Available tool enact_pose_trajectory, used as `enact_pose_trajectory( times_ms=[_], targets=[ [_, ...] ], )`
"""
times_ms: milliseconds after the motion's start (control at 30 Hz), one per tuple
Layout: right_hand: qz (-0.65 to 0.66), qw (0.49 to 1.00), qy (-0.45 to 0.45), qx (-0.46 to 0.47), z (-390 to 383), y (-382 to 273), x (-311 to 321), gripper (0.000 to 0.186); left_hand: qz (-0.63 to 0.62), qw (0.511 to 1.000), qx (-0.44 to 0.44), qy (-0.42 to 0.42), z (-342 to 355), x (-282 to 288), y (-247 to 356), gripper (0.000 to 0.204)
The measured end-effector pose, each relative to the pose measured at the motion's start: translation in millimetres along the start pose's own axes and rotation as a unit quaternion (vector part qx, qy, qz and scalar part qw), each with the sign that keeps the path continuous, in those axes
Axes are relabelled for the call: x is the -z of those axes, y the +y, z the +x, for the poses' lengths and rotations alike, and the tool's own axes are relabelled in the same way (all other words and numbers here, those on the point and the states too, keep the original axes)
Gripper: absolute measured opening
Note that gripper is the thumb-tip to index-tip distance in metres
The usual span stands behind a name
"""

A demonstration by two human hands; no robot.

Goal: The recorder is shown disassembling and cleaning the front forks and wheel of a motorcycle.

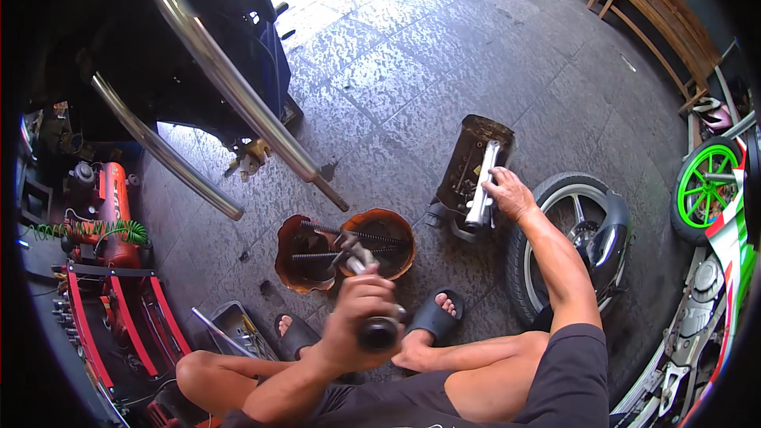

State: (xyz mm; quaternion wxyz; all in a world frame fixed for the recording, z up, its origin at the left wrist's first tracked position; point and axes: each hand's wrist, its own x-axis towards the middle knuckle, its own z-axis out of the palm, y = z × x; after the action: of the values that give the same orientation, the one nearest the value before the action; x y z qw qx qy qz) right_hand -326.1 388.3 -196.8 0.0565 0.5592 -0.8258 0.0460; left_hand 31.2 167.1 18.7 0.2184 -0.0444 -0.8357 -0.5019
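Note:
My left hand (pixel 361 313) is closed round a fork lower leg, seen nearly end-on. Its round black end (pixel 378 334) points up at me, and its blurred silver far end (pixel 357 257) sticks out past my fingers, over the basins. To the right, my right hand (pixel 511 192) grips a second silver fork lower leg (pixel 483 190), which lies along a dark, grimy tool tray (pixel 453 170) with small metal parts in it. Two long dark springs (pixel 349 230) lie across the pair of orange-brown basins (pixel 292 279) in front of my feet.
Two bare chrome fork tubes (pixel 238 99) hang down from a dark motorcycle at upper left. A wheel with a tyre (pixel 519 269) lies flat at right. A red air compressor (pixel 116 210) and red rack (pixel 119 301) stand at left. A metal tray (pixel 238 325) sits near my left foot.

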Motion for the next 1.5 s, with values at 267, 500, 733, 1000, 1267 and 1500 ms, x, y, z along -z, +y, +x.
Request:
enact_pose_trajectory(
  times_ms=[267,500,733,1000,1267,1500],
  targets=[
    [0.160,0.962,0.078,-0.206,-61.3,-12.1,77.0,0.044,0.092,0.855,-0.287,-0.422,94.8,-106.8,-40.6,0.029],
    [0.301,0.883,0.129,-0.336,-140.9,-125.6,99.6,0.028,0.185,0.782,-0.331,-0.495,138.8,-154.3,-151.5,0.026],
    [0.180,0.761,0.389,-0.488,-160.4,-229.4,63.1,0.021,0.268,0.787,-0.408,-0.377,152.9,-202.7,-214.1,0.014],
    [0.227,0.790,0.281,-0.496,-237.0,-152.9,114.9,0.021,0.295,0.904,-0.142,-0.277,73.2,-144.5,-176.5,0.043],
    [0.292,0.831,0.221,-0.419,-102.7,-149.6,276.9,0.025,0.087,0.993,0.080,0.018,-2.2,-33.6,-43.7,0.033],
    [0.349,0.926,0.039,-0.142,23.5,-229.6,324.9,0.025,0.241,0.954,0.148,0.095,-31.2,142.4,44.5,0.039]
  ],
)
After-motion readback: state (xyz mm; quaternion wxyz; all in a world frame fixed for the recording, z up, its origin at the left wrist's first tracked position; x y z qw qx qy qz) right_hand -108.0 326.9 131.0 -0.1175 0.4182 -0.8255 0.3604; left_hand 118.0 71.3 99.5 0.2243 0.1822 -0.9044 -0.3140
